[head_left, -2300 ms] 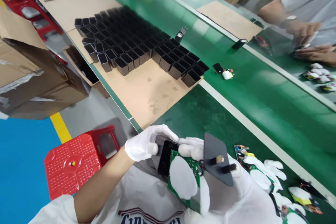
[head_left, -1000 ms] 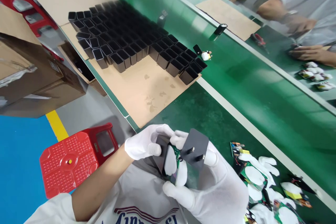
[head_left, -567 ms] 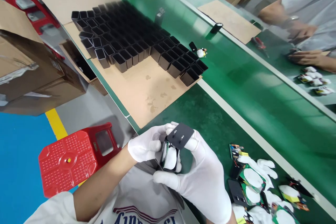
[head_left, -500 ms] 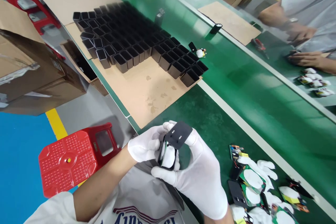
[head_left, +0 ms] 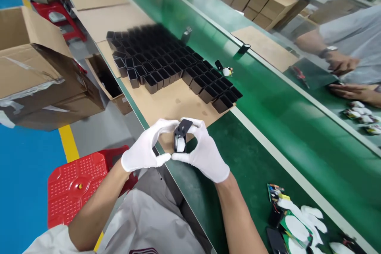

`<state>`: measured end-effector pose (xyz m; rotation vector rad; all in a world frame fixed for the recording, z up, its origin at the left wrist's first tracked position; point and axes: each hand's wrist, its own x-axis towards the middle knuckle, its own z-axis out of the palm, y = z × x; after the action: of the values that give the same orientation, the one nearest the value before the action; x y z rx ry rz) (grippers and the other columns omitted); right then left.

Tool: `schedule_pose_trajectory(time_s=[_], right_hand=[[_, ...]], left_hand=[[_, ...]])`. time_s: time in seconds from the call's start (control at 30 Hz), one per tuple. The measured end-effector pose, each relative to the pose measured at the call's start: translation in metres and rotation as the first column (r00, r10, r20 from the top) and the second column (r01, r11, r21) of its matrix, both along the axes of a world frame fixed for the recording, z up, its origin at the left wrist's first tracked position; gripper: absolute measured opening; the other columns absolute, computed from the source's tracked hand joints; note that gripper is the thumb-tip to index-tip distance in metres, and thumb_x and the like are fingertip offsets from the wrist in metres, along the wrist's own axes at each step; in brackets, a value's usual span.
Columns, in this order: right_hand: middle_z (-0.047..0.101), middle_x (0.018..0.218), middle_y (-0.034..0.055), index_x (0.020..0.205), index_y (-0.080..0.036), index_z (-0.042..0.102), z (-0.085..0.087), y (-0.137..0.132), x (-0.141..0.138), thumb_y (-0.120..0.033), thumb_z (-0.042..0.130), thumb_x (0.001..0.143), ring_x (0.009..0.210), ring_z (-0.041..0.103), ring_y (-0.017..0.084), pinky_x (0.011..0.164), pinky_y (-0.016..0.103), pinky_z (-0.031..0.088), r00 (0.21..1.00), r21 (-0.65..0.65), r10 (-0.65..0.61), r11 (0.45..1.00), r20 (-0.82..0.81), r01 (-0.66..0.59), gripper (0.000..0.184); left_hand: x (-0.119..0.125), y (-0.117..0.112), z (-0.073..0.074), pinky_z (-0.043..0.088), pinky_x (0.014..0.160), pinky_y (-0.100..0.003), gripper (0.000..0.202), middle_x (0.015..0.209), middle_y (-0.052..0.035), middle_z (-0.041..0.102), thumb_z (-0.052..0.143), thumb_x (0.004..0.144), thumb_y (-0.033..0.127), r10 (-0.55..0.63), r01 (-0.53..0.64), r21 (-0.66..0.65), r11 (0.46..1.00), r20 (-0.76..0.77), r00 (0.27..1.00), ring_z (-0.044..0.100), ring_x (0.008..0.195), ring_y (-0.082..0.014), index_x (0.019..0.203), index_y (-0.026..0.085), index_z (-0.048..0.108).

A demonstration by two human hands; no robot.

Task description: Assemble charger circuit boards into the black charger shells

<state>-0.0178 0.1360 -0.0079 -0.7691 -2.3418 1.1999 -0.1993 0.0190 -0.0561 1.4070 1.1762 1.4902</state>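
Between my two white-gloved hands stands a small black plastic case (head_left: pixel 175 145), its open end facing me. A white padded part (head_left: pixel 180 144) shows inside it. A black end cap (head_left: pixel 184 126) sits tilted above the opening. My left hand (head_left: pixel 150 147) curves round the left side, its fingertips at the case's upper edge and its thumb near the bottom. My right hand (head_left: pixel 205 151) grips from the right, fingers by the cap and thumb below the case. Just beyond are rows of empty black cases (head_left: pixel 156 81) on a brown board (head_left: pixel 169 103).
Circuit boards with white pads (head_left: pixel 297 226) lie at the lower right. A green conveyor belt (head_left: pixel 282 103) runs alongside, carrying a loose board (head_left: pixel 228 72). A red stool (head_left: pixel 79 186) and cartons (head_left: pixel 32 75) stand left. Across the belt, a co-worker's hands (head_left: pixel 342 63) handle something.
Both hands and the case have moved forward, away from my body, to the brown board's near edge. The cap has moved closer over the case's opening. The view has shifted too.
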Motion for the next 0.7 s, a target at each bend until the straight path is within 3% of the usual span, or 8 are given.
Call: schedule_pose_trajectory(time_s=[0.13, 0.27, 0.37, 0.43, 0.53, 0.7], right_hand=[[0.072, 0.13, 0.0073, 0.126, -0.026, 0.075, -0.03, 0.02, -0.014, -0.026, 0.099, 0.068, 0.126, 0.068, 0.03, 0.114, 0.045, 0.054, 0.999, -0.115, 0.045, 0.992, -0.005, -0.046, 0.062], [0.072, 0.142, 0.0116, 0.149, -0.023, 0.062, -0.051, 0.013, -0.011, -0.03, 0.084, 0.087, 0.129, 0.072, 0.029, 0.115, 0.045, 0.056, 0.999, -0.122, -0.007, 0.993, -0.047, 0.001, 0.066], [0.071, 0.146, 0.0122, 0.151, -0.023, 0.062, -0.062, -0.006, -0.002, -0.024, 0.076, 0.092, 0.132, 0.071, 0.029, 0.118, 0.046, 0.055, 0.98, 0.038, -0.158, 0.986, -0.121, 0.164, 0.06], [0.073, 0.143, 0.0096, 0.144, -0.027, 0.069, -0.067, -0.018, 0.003, -0.022, 0.073, 0.095, 0.129, 0.073, 0.027, 0.117, 0.045, 0.058, 0.965, 0.223, -0.219, 0.943, -0.144, 0.248, 0.05], [0.074, 0.143, 0.0061, 0.142, -0.033, 0.071, -0.072, -0.028, 0.007, -0.018, 0.068, 0.1, 0.126, 0.075, 0.026, 0.113, 0.039, 0.061, 0.972, 0.433, -0.216, 0.87, -0.094, 0.236, 0.045], [0.068, 0.151, 0.0075, 0.151, -0.033, 0.065, -0.08, -0.033, 0.008, -0.019, 0.067, 0.101, 0.127, 0.075, 0.029, 0.109, 0.034, 0.064, 0.975, 0.534, -0.208, 0.817, -0.084, 0.22, 0.051]], left_hand=[[0.003, 0.002, -0.019, 0.047, 0.12, -0.054, 0.079, 0.15, -0.0172, 0.058, 0.079, 0.081, 0.02, 0.171, -0.175, -0.008, 0.985, -0.182, 0.968, 0.06, 0.138, -0.0346, 0.153, 0.021, 0.047], [0.015, 0.009, -0.027, 0.05, 0.117, -0.049, 0.048, 0.137, -0.0135, 0.067, 0.07, 0.094, 0.03, 0.348, -0.368, -0.103, 0.924, -0.171, 0.922, 0.066, 0.131, -0.0301, 0.139, 0.021, 0.058], [0.022, 0.019, -0.025, 0.054, 0.109, -0.047, 0.029, 0.122, -0.0109, 0.071, 0.055, 0.104, 0.032, 0.441, -0.466, -0.172, 0.868, -0.167, 0.882, 0.071, 0.118, -0.0267, 0.129, 0.021, 0.065], [0.025, 0.027, -0.022, 0.053, 0.107, -0.048, 0.026, 0.117, -0.0102, 0.072, 0.054, 0.105, 0.033, 0.446, -0.481, -0.192, 0.855, -0.199, 0.873, 0.071, 0.113, -0.0277, 0.122, 0.021, 0.069], [0.027, 0.036, -0.021, 0.048, 0.109, -0.049, 0.021, 0.111, -0.0076, 0.075, 0.059, 0.101, 0.034, 0.421, -0.474, -0.22, 0.853, -0.247, 0.873, 0.069, 0.112, -0.0294, 0.113, 0.024, 0.073], [0.031, 0.039, -0.027, 0.048, 0.107, -0.047, 0.021, 0.111, -0.0065, 0.078, 0.061, 0.099, 0.036, 0.428, -0.478, -0.239, 0.845, -0.232, 0.874, 0.069, 0.109, -0.0288, 0.109, 0.024, 0.075]])
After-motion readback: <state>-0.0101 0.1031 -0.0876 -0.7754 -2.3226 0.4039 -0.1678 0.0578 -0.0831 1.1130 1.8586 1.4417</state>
